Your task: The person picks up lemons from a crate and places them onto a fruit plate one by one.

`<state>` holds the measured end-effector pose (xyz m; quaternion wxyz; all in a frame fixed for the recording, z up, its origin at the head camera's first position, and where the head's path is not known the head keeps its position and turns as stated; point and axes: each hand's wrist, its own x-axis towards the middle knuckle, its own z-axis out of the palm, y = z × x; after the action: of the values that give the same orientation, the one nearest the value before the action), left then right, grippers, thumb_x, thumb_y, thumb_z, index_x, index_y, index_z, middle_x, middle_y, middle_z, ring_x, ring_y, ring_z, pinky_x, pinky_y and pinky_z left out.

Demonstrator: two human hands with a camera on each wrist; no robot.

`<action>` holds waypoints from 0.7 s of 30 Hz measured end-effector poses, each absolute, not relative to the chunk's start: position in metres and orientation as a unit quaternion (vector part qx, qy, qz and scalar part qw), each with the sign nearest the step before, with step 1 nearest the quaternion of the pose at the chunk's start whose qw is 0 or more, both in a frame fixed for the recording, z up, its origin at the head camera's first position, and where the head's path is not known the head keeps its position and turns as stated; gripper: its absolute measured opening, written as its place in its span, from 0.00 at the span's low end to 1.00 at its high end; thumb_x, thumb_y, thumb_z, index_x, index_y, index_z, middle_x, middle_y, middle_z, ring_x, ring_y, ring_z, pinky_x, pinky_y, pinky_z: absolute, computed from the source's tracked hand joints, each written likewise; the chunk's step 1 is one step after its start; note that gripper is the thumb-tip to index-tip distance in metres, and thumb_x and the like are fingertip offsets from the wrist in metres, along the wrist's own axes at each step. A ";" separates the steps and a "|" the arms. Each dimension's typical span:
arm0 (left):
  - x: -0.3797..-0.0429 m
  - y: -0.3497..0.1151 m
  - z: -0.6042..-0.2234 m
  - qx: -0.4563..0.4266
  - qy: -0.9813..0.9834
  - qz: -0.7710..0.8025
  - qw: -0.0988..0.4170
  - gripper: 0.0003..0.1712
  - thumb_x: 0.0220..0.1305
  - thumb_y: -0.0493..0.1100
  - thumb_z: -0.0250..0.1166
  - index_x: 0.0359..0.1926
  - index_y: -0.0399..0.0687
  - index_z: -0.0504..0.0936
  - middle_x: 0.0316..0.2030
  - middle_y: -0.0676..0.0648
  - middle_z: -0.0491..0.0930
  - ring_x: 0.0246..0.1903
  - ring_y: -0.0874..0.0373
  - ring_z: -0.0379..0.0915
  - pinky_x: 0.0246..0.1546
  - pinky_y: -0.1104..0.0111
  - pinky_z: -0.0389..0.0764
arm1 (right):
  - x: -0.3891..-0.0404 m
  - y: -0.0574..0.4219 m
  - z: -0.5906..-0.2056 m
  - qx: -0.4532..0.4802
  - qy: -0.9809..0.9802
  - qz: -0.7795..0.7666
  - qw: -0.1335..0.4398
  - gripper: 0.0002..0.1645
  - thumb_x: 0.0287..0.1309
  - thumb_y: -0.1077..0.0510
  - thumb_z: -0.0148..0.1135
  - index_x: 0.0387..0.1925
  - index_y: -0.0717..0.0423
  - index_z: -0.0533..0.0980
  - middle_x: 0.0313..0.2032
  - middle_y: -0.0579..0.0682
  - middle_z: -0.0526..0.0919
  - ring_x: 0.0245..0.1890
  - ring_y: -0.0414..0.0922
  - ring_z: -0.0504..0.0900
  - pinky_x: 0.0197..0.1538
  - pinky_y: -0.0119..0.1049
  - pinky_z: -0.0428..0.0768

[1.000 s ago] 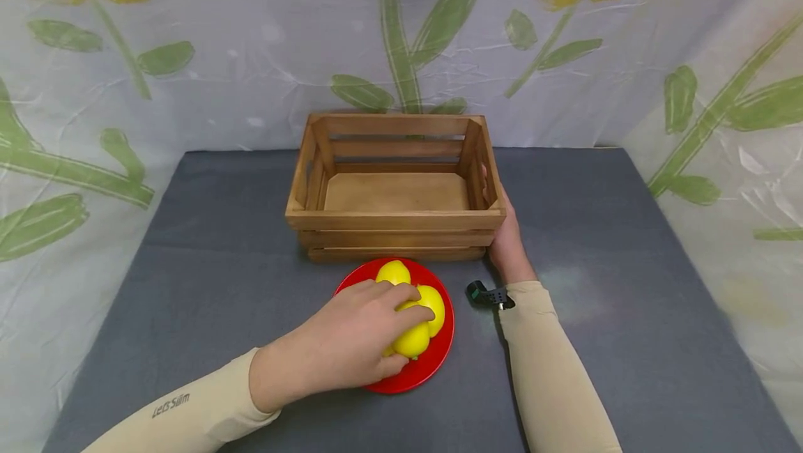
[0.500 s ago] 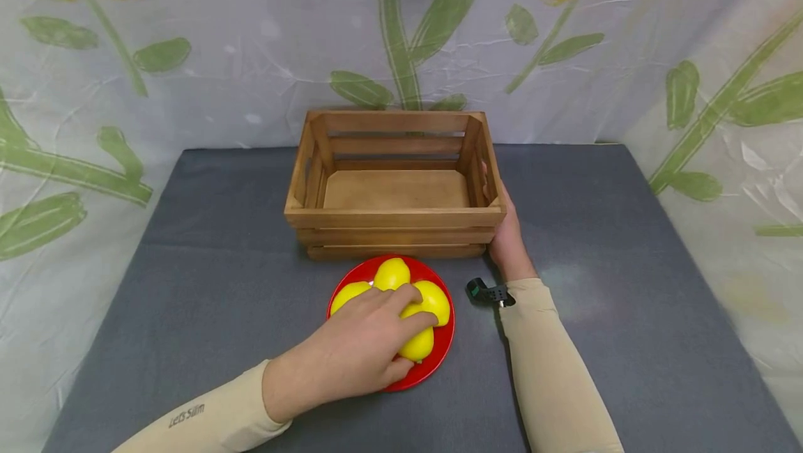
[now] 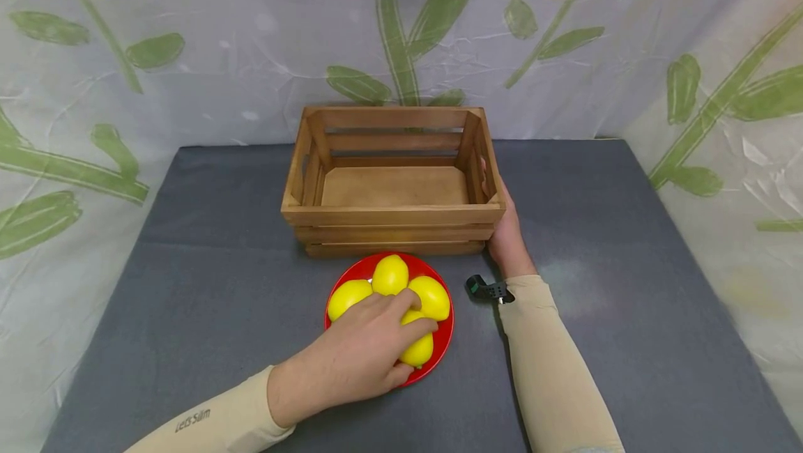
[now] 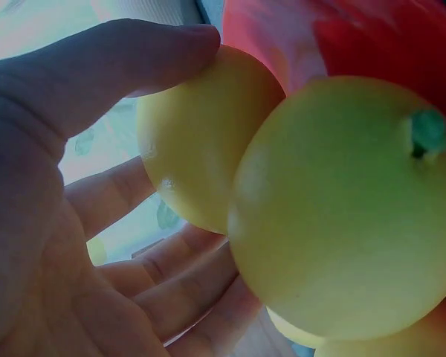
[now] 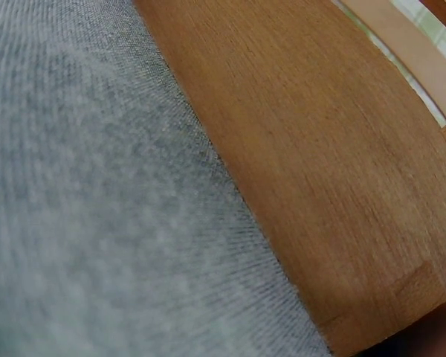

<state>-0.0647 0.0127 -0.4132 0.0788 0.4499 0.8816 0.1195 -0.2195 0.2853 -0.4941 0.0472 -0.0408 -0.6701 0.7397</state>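
Observation:
In the head view my left hand (image 3: pixel 351 348) reaches over a red plate (image 3: pixel 444 338) and grips a yellow lemon (image 3: pixel 419 350) at its near right side. The left wrist view shows thumb and fingers curled round that lemon (image 4: pixel 201 141), with another lemon (image 4: pixel 349 208) with a green stem end close to the camera. More lemons lie around the hand: one at the left (image 3: pixel 348 297), one at the back (image 3: pixel 390 274) and one at the right (image 3: pixel 430 298). My right hand (image 3: pixel 509 240) holds the right end of a slatted wooden crate (image 3: pixel 392 216), its fingertips at the handle slot.
The crate stands just behind the plate, its bare floor (image 3: pixel 395 186) showing. A dark grey cloth (image 3: pixel 219 244) covers the table. Behind it hangs a pale backdrop (image 3: pixel 251 42) with painted flowers. A black wrist strap (image 3: pixel 486 290) sits at my right sleeve.
My left hand has shifted slightly to the right over the plate, and the left lemon has come into view. The right hand stays at the crate. The head view has tilted a little.

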 end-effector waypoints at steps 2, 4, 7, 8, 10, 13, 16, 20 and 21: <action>-0.063 0.013 -0.414 0.450 0.882 0.120 0.073 0.30 0.59 0.51 0.80 0.63 0.61 0.84 0.53 0.51 0.77 0.46 0.58 0.73 0.51 0.62 0.82 | -0.219 0.285 -0.494 -0.039 -0.668 0.742 0.046 0.31 0.88 0.45 0.40 0.85 0.34 0.60 0.85 0.41 0.58 0.85 0.44 0.55 0.87 0.54 0.51; -0.062 0.013 -0.416 0.449 0.882 0.121 0.071 0.30 0.59 0.51 0.80 0.63 0.60 0.84 0.53 0.50 0.77 0.45 0.58 0.73 0.51 0.63 0.81 | -0.219 0.284 -0.493 -0.039 -0.667 0.743 0.044 0.31 0.88 0.45 0.40 0.85 0.34 0.60 0.86 0.41 0.57 0.86 0.45 0.55 0.87 0.55 0.50; -0.061 0.014 -0.418 0.446 0.884 0.121 0.072 0.30 0.59 0.50 0.80 0.63 0.61 0.84 0.54 0.49 0.76 0.44 0.57 0.73 0.50 0.64 0.81 | -0.219 0.285 -0.492 -0.041 -0.667 0.743 0.041 0.31 0.87 0.44 0.41 0.85 0.33 0.60 0.86 0.41 0.56 0.86 0.46 0.54 0.87 0.56 0.50; -0.060 0.014 -0.419 0.445 0.884 0.122 0.073 0.30 0.59 0.50 0.80 0.63 0.61 0.84 0.55 0.49 0.76 0.43 0.57 0.73 0.50 0.64 0.81 | -0.219 0.285 -0.492 -0.044 -0.669 0.741 0.040 0.31 0.87 0.44 0.41 0.85 0.32 0.60 0.86 0.41 0.56 0.86 0.46 0.54 0.87 0.56 0.51; -0.060 0.014 -0.421 0.444 0.885 0.122 0.073 0.30 0.60 0.50 0.80 0.63 0.61 0.84 0.55 0.48 0.75 0.43 0.57 0.73 0.49 0.65 0.80 | -0.218 0.285 -0.492 -0.047 -0.673 0.737 0.038 0.31 0.87 0.43 0.42 0.84 0.30 0.61 0.86 0.40 0.56 0.86 0.46 0.54 0.87 0.57 0.51; -0.059 0.014 -0.423 0.445 0.884 0.120 0.072 0.31 0.60 0.51 0.80 0.64 0.61 0.84 0.55 0.48 0.75 0.43 0.57 0.73 0.48 0.65 0.80 | -0.218 0.287 -0.493 -0.050 -0.675 0.735 0.039 0.31 0.86 0.42 0.43 0.84 0.29 0.61 0.86 0.39 0.55 0.86 0.45 0.54 0.87 0.57 0.51; -0.059 0.015 -0.426 0.448 0.884 0.116 0.067 0.31 0.60 0.52 0.80 0.64 0.60 0.83 0.55 0.48 0.75 0.43 0.56 0.74 0.49 0.65 0.81 | -0.218 0.288 -0.495 -0.044 -0.668 0.741 0.048 0.31 0.87 0.45 0.42 0.85 0.33 0.60 0.85 0.41 0.58 0.85 0.45 0.56 0.87 0.54 0.52; -0.062 0.017 -0.427 0.447 0.885 0.113 0.060 0.32 0.60 0.52 0.80 0.65 0.60 0.83 0.56 0.47 0.76 0.43 0.55 0.76 0.50 0.64 0.82 | -0.220 0.289 -0.494 -0.045 -0.661 0.747 0.052 0.31 0.88 0.47 0.41 0.85 0.37 0.60 0.85 0.44 0.59 0.84 0.45 0.57 0.86 0.52 0.52; -0.062 0.017 -0.427 0.446 0.886 0.112 0.061 0.32 0.60 0.52 0.80 0.65 0.60 0.83 0.56 0.47 0.76 0.44 0.55 0.76 0.50 0.64 0.82 | -0.221 0.290 -0.495 -0.048 -0.659 0.749 0.051 0.31 0.88 0.48 0.40 0.86 0.37 0.59 0.85 0.44 0.59 0.84 0.46 0.57 0.87 0.52 0.52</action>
<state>-0.0623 0.0171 -0.4270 0.0606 0.4457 0.8860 0.1124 -0.2208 0.2897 -0.4945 0.0511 -0.0477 -0.6586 0.7493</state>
